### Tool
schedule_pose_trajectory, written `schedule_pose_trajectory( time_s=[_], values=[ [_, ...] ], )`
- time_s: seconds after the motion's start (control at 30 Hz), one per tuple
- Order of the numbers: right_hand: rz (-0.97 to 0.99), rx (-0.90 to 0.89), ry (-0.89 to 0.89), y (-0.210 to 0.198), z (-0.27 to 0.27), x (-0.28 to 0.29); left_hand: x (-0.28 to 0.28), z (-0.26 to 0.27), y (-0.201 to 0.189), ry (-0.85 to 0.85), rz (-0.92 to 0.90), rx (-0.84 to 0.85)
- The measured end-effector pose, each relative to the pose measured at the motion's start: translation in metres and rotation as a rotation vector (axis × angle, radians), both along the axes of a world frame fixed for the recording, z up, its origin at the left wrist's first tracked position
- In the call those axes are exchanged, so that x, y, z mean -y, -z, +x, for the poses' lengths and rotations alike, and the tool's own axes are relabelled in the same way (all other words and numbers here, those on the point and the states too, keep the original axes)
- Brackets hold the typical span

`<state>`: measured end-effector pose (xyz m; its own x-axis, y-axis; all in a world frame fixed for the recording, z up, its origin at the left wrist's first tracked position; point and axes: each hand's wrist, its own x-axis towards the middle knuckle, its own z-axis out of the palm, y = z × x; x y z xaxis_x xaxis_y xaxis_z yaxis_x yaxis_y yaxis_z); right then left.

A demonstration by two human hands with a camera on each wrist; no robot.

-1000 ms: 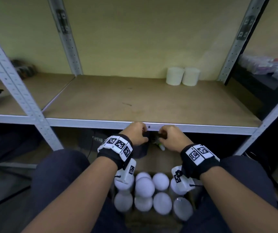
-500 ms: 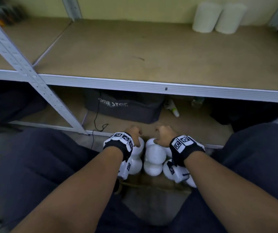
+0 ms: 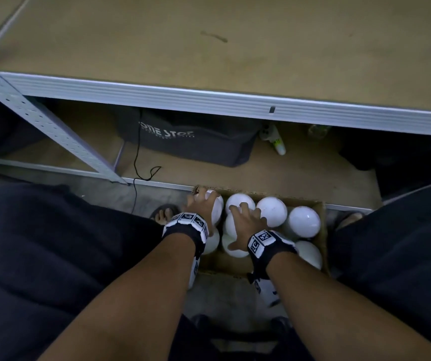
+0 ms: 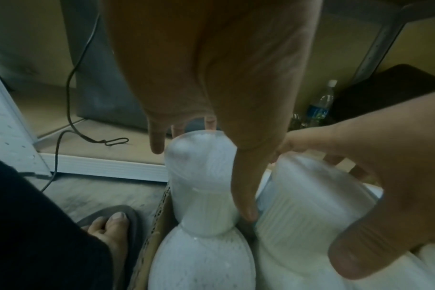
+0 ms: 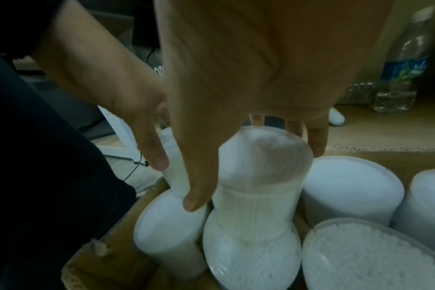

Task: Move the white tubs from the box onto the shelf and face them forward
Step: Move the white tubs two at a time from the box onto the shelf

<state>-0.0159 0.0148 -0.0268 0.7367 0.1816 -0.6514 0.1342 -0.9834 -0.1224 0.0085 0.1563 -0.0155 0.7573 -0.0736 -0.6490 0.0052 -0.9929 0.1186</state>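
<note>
A: tubs (image 3: 271, 211) are plain white, box (image 3: 322, 238) is brown cardboard.
B: yep, tan shelf (image 3: 209, 48), dark grey bag (image 3: 191, 142) with white lettering, black-and-white checkered wristbands (image 3: 187, 222).

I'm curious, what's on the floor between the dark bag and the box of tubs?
In the head view only bare brown board lies between dark bag and box.

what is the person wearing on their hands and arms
Both hands, the left hand and the right hand, are bare, with no gloves, and the forearms are uncovered. Each wrist carries a black strap fitted with white blocks printed with black-and-white square marker codes; a white camera unit hangs beneath.
</note>
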Motion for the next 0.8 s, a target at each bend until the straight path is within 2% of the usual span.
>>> schedule_pose_trajectory(
  time_s=[0.1,0.37,0.47,0.6,0.8],
  values=[
    [-0.008,0.023,0.010,0.003,-0.001,-0.001,0.005,0.001,0.001,-0.022,0.025,0.065],
    [0.082,-0.023,0.188,-0.015,0.014,0.005,0.003,0.006,-0.018,-0.059,-0.050,0.000],
    [0.156,-0.011,0.262,-0.040,0.027,0.012,0.008,0.016,-0.044,-0.005,-0.043,-0.007],
    [0.201,0.072,0.254,-0.087,0.041,0.023,0.017,0.028,-0.089,0.061,-0.067,0.049],
    [0.204,0.186,0.218,-0.179,0.045,0.044,0.028,0.032,-0.177,0.102,-0.138,0.133]
  ],
)
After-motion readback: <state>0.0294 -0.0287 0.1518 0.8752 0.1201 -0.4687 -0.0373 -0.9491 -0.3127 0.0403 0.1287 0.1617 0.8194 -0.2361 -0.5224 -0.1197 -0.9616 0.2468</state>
